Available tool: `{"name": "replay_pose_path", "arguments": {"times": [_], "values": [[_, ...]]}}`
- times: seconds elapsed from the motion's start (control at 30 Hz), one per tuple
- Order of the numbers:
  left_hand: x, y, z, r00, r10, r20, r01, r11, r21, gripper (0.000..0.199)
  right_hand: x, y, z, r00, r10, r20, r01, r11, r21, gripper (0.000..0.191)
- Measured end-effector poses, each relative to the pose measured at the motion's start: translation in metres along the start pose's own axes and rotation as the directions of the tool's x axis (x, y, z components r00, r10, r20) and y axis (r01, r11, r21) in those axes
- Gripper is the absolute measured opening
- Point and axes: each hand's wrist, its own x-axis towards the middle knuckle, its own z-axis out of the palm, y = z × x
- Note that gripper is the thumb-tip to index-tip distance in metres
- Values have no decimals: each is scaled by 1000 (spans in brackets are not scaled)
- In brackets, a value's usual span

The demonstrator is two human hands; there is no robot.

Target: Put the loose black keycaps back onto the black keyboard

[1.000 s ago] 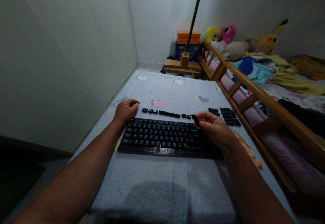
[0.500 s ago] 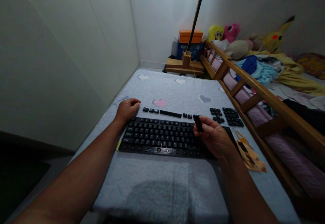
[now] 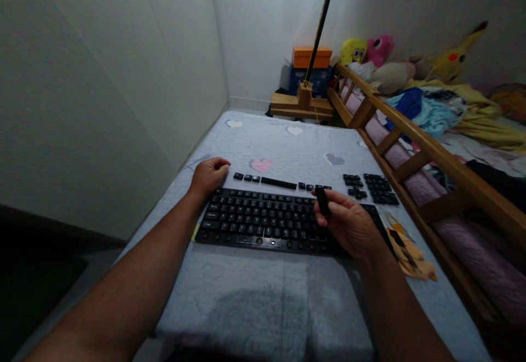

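A black keyboard (image 3: 258, 217) lies on the bed, with its bottom row of keys off and bare sockets along its near edge. Between the thumb and fingers of my right hand (image 3: 349, 222) is a long black keycap (image 3: 322, 201), held upright above the keyboard's right part. My left hand (image 3: 209, 177) rests by the far left corner, fingers curled together with nothing visible in them. Behind the keyboard lie a spacebar (image 3: 278, 183), three loose keycaps (image 3: 247, 177) to its left and several more (image 3: 304, 187) to its right, partly behind my right hand.
More loose keycaps (image 3: 380, 189) sit in groups at the right. Beside the keyboard's right end lies an orange cloth (image 3: 415, 263) with small tools on it. A wooden bed rail (image 3: 411, 137) runs along the right; a pale panel (image 3: 123, 77) stands at the left.
The view has shifted slightly, so everything sits a little further right. My right hand still holds the keycap above the keyboard, and my left hand stays at the corner.
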Motion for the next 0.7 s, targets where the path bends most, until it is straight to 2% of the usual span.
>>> {"name": "replay_pose_path", "arguments": {"times": [0.37, 0.7], "values": [[0, -2, 1, 1000, -8, 7, 8, 1000, 3, 30, 2, 0, -1, 999, 32, -20, -32, 999, 0, 32], [0, 0, 0, 1000, -13, 18, 13, 1000, 15, 29, 1, 4, -3, 997, 79, 9, -79, 997, 24, 28]]}}
